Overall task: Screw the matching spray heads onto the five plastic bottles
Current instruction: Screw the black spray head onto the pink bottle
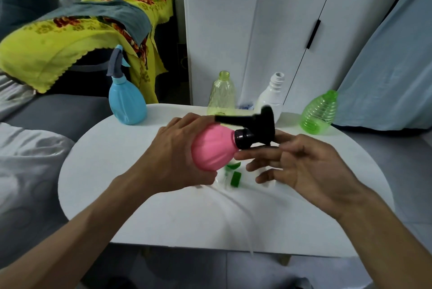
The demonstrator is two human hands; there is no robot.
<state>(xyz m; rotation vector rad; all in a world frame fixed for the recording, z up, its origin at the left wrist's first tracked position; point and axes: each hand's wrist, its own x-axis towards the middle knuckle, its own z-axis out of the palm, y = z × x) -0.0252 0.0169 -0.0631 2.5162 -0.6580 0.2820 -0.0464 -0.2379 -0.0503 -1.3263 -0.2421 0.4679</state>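
Observation:
My left hand [180, 148] grips a pink bottle [214, 147], tipped on its side above the white table [163, 213]. A black spray head [253, 128] sits on the pink bottle's neck. My right hand [301, 164] is beside the black collar with its fingers spread, fingertips touching or nearly touching it. A blue bottle [127, 101] with a grey spray head [115, 62] stands at the back left. A yellow-green bottle [222, 95], a white bottle [271, 96] and a ribbed green bottle [320, 113] stand capless at the back. Loose green-and-white spray heads [235, 177] lie under my hands.
A grey sofa [58, 113] with a yellow flowered cloth [70, 38] lies to the left. White cabinet doors [292, 31] stand behind the table. Pale blue fabric [392, 66] hangs at the right. Thin clear dip tubes [243, 218] trail toward the table's near edge.

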